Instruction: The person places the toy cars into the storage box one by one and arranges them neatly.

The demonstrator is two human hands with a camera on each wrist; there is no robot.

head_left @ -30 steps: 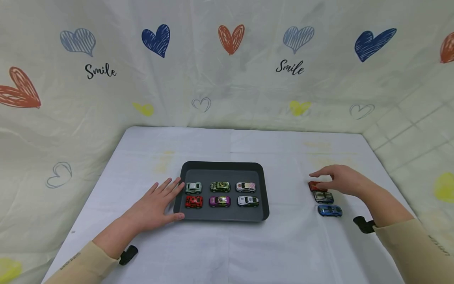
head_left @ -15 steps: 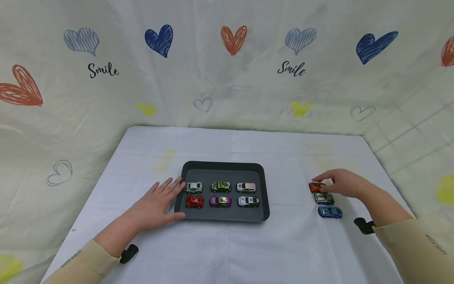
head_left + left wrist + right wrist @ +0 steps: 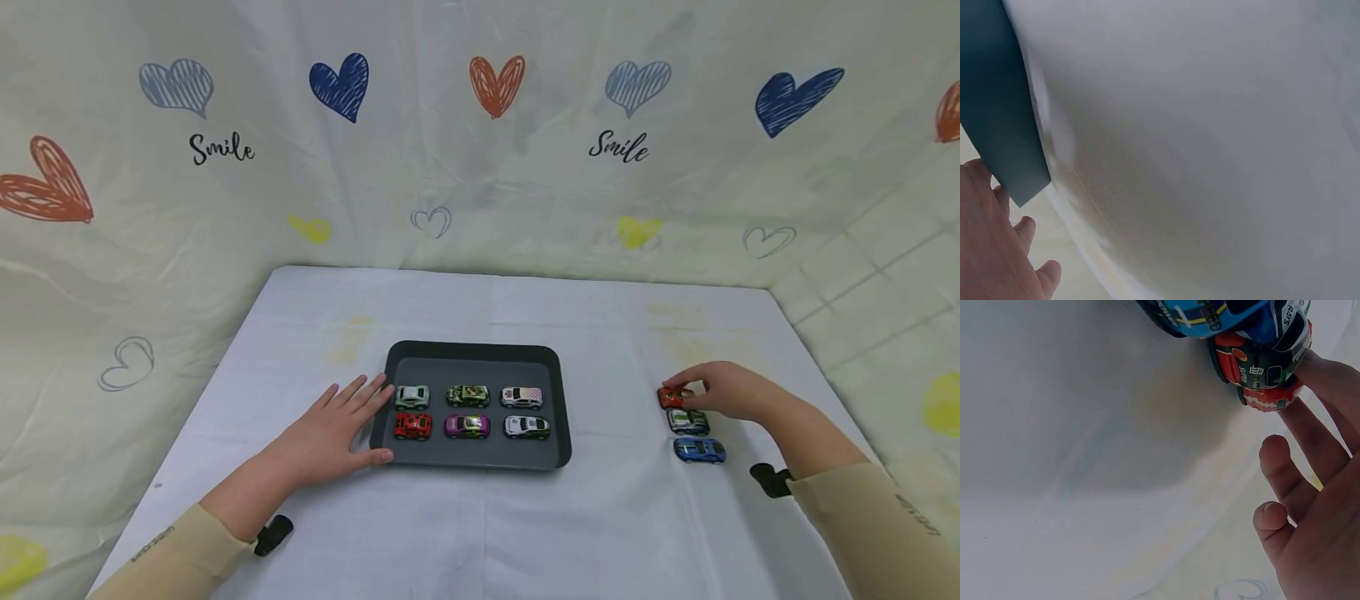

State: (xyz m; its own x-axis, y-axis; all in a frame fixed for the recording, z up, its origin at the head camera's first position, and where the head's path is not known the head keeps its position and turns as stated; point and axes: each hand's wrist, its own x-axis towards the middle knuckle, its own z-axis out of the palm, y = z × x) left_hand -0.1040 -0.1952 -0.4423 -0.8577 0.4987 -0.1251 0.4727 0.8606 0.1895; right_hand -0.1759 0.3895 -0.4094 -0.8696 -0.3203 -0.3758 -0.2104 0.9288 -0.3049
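My left hand (image 3: 322,442) lies with straight, spread fingers against the left rim of a dark grey tray (image 3: 472,455). Both also show in the left wrist view, the tray's side as a dark slab. At the right of the table, my right hand (image 3: 738,393) pinches a red toy car (image 3: 669,397) between thumb and fingers. Just in front of it sits a dark toy car (image 3: 688,422), then a blue toy car (image 3: 699,450). In the right wrist view the red car (image 3: 1271,399) is partly hidden behind the dark car (image 3: 1259,362).
Two rows of toy cars stand in the tray: a pale green one (image 3: 412,397), a camouflage one (image 3: 467,396) and a white-pink one (image 3: 521,397) behind; a red one (image 3: 412,427), a purple one (image 3: 467,427) and a white-black one (image 3: 527,427) in front. White cloth (image 3: 600,517) covers the table.
My right hand has come down over the loose red car and closed its thumb and fingers on it. The left hand stays at the tray's rim.
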